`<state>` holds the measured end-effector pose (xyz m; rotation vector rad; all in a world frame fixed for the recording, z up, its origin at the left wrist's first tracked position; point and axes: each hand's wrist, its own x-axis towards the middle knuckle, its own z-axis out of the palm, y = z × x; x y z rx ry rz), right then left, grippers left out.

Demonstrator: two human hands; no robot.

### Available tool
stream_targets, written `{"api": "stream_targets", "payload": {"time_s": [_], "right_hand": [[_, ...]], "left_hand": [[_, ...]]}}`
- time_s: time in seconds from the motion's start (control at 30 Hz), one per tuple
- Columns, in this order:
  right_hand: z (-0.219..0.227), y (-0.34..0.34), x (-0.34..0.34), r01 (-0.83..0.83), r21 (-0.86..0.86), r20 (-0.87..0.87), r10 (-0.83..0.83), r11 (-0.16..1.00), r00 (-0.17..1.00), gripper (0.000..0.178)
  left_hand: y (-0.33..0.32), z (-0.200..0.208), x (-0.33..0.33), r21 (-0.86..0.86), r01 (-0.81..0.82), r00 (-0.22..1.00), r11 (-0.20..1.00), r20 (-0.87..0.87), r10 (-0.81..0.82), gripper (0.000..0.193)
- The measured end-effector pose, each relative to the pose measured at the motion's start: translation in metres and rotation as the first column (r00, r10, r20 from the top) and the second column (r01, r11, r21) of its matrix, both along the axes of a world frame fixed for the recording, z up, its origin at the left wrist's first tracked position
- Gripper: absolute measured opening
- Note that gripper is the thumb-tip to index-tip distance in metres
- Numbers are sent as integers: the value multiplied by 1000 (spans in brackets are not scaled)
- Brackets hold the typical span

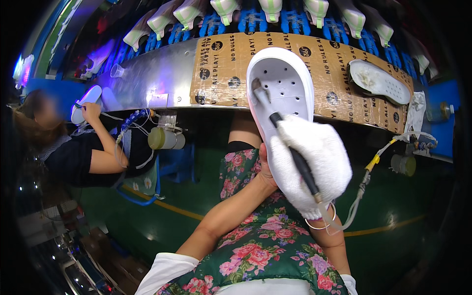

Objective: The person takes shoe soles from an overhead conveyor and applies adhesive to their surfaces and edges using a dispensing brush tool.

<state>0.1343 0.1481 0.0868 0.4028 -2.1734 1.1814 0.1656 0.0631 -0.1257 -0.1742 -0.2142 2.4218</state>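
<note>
A white shoe sole [287,96] with a raised rim and small holes in its grey inner face is held up in front of me. My bare left hand [267,169] grips it from the left edge and underneath, with most of the fingers hidden behind it. Over its lower part, my right hand [319,157], in a white knitted glove, is closed round a brush [304,174] with a black handle. The bristles rest at or just over the sole's inner left side; contact is hard to tell. A clear tube [360,194] runs from the handle's end.
Brown cardboard [221,73] covers part of the metal bench [162,73]. Another white sole [381,83] lies on it at right. Beyond, several shoes hang over blue racks [251,20]. At left, a co-worker [93,147] holds a sole. Jars [167,139] hang below the bench.
</note>
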Motion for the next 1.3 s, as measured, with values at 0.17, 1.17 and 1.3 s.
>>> {"api": "stream_targets", "payload": {"time_s": [0.17, 1.17, 1.3], "right_hand": [[-6, 4, 0, -21, -194, -53, 11, 981, 999, 28], [-25, 26, -3, -103, -283, 24, 114, 954, 993, 23], [-42, 10, 6, -142, -61, 29, 144, 988, 989, 26]], "left_hand": [[2, 12, -8, -136, -70, 997, 988, -50, 64, 108], [-19, 62, -69, -431, -432, 866, 792, -444, 231, 116], [-22, 66, -77, -100, -190, 918, 977, -371, 140, 116]]}}
